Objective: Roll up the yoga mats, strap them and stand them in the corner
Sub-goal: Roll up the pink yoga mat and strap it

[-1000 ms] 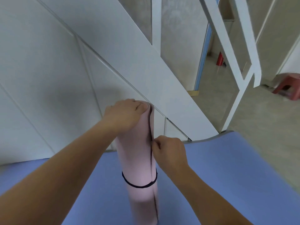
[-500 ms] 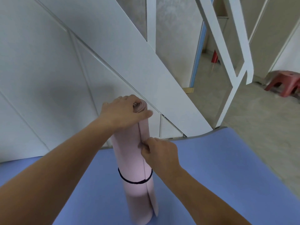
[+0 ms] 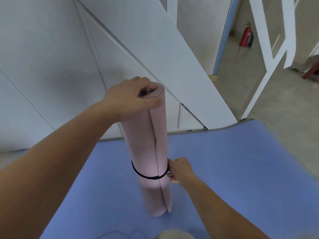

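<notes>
**Pink mat [image 3: 146, 152] stands rolled on the blue mat [image 3: 224, 169]**

Pale pink and matte, the mat is wound into a tight roll and stands on end, leaning slightly away from the camera. Its loose outer edge runs as a long seam down the near face, and the spiral of layers shows at the open top. A thin black strap [image 3: 148, 177] circles the roll a little below its middle and pulls it in.

The left hand [image 3: 127, 99] grips the top end, with the thumb laid across the near face and the fingers curled over the rim. The right hand [image 3: 179, 169] is low on the roll's right side, its fingertips pinched on the strap where it wraps round.

There is one rolled mat, one flat mat, one strap and two hands.

The roll's foot rests on the blue mat, well in from that mat's far edge, which curls up slightly at the right. The blue mat lies flat on a grey floor [image 3: 284, 126]. Behind it rises a white panelled wall [image 3: 43, 75] crossed by a slanting white board [image 3: 155, 49]. Past a doorway, a red fire extinguisher [image 3: 245, 36] stands on the floor.
</notes>
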`<state>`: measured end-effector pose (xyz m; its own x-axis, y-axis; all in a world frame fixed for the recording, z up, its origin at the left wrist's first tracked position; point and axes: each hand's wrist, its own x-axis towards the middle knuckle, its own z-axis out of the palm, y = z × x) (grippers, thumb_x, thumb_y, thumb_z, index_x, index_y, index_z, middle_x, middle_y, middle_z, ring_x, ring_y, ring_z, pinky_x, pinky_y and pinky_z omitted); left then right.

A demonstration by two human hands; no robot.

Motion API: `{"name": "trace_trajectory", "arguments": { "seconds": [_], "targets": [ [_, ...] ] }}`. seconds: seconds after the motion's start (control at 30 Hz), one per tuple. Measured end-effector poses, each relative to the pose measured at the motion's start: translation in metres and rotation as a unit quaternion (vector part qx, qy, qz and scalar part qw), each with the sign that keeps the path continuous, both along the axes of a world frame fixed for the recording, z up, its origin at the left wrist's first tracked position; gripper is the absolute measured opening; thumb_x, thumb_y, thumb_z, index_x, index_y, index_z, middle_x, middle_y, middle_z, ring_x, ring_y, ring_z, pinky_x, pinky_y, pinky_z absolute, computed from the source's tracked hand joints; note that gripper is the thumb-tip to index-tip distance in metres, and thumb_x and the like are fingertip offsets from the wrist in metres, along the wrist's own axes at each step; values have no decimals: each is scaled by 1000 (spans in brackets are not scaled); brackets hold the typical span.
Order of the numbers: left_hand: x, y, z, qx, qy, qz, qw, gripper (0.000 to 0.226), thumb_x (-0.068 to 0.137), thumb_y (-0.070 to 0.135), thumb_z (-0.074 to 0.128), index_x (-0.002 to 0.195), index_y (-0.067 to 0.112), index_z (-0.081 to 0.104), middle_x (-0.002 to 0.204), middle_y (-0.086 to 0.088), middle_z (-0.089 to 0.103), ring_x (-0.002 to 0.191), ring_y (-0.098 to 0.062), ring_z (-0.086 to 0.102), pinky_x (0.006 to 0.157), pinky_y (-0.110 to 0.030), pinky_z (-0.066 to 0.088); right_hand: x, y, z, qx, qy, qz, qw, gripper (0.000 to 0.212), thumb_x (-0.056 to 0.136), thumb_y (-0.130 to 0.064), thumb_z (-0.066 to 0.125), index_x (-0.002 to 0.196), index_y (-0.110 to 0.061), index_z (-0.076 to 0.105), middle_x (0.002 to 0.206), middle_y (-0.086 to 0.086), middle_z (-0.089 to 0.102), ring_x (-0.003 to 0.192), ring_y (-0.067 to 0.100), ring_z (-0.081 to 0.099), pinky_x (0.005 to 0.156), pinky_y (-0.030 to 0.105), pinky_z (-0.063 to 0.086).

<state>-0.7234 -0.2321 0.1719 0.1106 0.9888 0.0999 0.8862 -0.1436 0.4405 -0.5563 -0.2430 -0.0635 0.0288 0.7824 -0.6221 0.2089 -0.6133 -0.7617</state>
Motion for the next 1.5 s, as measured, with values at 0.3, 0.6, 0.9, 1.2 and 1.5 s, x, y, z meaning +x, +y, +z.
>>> {"name": "trace_trajectory", "arguments": {
  "seconds": [0.3, 0.6, 0.9, 1.2, 1.5],
  "targets": [
    [28, 13, 0, 6, 76, 16, 997, 70, 73, 69, 69, 135, 45, 48, 129, 10, 50, 121, -18, 49, 103, -40, 38, 19, 27, 29, 31, 72, -9, 997, 26, 93, -9, 47, 67, -10, 45, 52, 3, 42, 46, 16, 38, 46, 25, 28],
    [24, 26, 14, -78, 50, 135, 987, 86, 45, 74, 66, 124, 48, 43, 120, 1, 51, 112, -26, 51, 97, -45, 46, 58, 37, 54, -32, 90, 85, 992, 27, 101, -26, 53, 112, -2, 61, 94, 14, 68, 75, 25, 66, 64, 32, 52],
    [8, -23, 111, -35, 14, 303, 952, 92, 55, 50, 83, 136, 39, 40, 126, 0, 43, 120, -25, 41, 90, -38, 36, 4, -2, 189, -76, 13, 270, 960, 38, 102, -4, 39, 134, -16, 55, 94, -3, 58, 82, 15, 54, 77, 29, 43],
    [-72, -106, 359, -12, 30, 451, 892, 106, 56, 61, 81, 148, 39, 31, 136, -3, 38, 127, -27, 37, 100, -43, 35, -88, -26, 429, -122, 77, 330, 933, 35, 98, -23, 52, 131, -12, 58, 114, 8, 65, 91, 25, 66, 76, 36, 54],
    [-177, -222, 481, 11, -7, 593, 805, 110, 57, 65, 79, 150, 38, 27, 134, -3, 38, 124, -26, 38, 101, -41, 34, -264, -99, 628, -180, 91, 397, 896, 74, 85, -76, 49, 128, -16, 50, 119, 27, 58, 94, 45, 69, 84, 58, 56]
  ]
}}
